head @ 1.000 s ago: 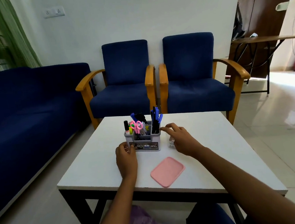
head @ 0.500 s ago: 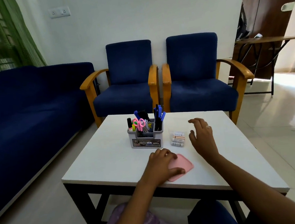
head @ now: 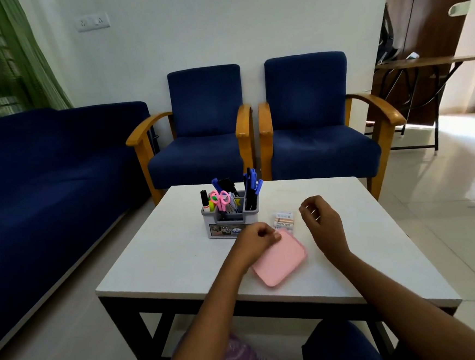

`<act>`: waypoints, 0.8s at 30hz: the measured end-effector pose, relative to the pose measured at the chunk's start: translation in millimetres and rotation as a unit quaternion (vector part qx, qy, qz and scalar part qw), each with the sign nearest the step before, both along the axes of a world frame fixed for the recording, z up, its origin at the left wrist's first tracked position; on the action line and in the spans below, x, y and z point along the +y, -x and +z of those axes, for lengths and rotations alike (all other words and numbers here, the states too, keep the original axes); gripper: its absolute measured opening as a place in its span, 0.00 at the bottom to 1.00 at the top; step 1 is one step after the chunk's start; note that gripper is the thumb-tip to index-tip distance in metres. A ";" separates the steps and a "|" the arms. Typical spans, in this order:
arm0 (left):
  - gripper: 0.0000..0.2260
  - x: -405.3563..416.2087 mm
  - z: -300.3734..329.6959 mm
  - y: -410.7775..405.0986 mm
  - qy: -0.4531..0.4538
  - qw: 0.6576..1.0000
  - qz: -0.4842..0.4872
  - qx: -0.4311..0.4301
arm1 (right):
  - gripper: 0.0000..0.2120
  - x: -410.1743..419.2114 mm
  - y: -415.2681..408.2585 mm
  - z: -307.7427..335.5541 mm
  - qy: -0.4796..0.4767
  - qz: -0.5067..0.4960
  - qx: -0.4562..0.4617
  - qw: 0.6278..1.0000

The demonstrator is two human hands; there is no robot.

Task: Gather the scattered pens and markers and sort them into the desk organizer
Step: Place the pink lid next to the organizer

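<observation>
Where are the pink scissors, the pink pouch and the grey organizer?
pink scissors (head: 220, 198), head view, on the handles.
pink pouch (head: 282, 258), head view, on its flat top.
grey organizer (head: 220, 230), head view, on its front wall.

A grey desk organizer (head: 230, 223) with a dark printed label stands on my white table (head: 166, 259), which has a black frame, and it holds blue and black pens (head: 251, 190), a yellow highlighter (head: 211, 206) and pink-handled scissors (head: 221, 198). A plain pink pad (head: 281, 258) lies near it. Behind are navy armchairs (head: 312, 134) with golden wooden arms, a navy sofa (head: 45, 172), green curtains (head: 22, 54) and a white wall (head: 218, 25).
</observation>
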State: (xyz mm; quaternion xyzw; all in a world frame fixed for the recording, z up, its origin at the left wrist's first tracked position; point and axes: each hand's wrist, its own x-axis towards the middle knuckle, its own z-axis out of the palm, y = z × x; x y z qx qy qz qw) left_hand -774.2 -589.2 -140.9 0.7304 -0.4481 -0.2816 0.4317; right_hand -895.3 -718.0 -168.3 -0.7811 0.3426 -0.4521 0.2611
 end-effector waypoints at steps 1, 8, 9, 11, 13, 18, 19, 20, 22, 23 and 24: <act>0.08 -2.2 4.8 1.3 0.038 0.999 0.030 0.004 | 0.06 0.7 -0.2 4.2 -0.041 0.031 -0.029 0.998; 0.08 -46.5 30.5 16.6 0.185 0.946 0.230 -0.130 | 0.15 -7.7 -17.8 33.7 -0.210 0.071 -0.183 0.958; 0.07 -54.2 31.4 19.0 0.191 0.942 0.237 -0.143 | 0.12 -12.4 -21.4 35.2 -0.193 0.051 -0.158 0.967; 0.06 -67.2 30.1 23.5 0.179 0.941 0.231 -0.173 | 0.08 -23.1 -27.6 33.4 -0.151 0.001 -0.073 0.986; 0.09 -79.9 21.1 24.9 0.136 0.940 0.203 -0.238 | 0.09 -37.5 -33.1 26.5 -0.152 -0.060 -0.025 0.986; 0.19 -97.3 -6.3 26.9 0.047 0.938 0.176 -0.294 | 0.10 -61.3 -48.9 19.4 -0.183 -0.112 0.033 0.976; 0.20 -98.4 -6.7 26.9 0.059 0.948 0.191 -0.248 | 0.10 -62.1 -52.2 22.1 -0.177 -0.110 0.047 0.977; 0.20 -100.4 -6.8 26.0 0.071 0.954 0.211 -0.202 | 0.10 -64.0 -56.4 24.8 -0.169 -0.109 0.061 0.978; 0.21 -101.4 -7.6 24.5 0.094 0.954 0.252 -0.133 | 0.11 -65.5 -64.1 28.4 -0.150 -0.106 0.094 0.978; 0.20 -101.5 -8.8 24.0 0.105 0.952 0.266 -0.107 | 0.11 -66.4 -67.9 29.4 -0.140 -0.103 0.109 0.979; 0.19 -102.0 -10.2 24.0 0.114 0.951 0.274 -0.089 | 0.11 -68.3 -71.7 29.5 -0.133 -0.098 0.121 0.979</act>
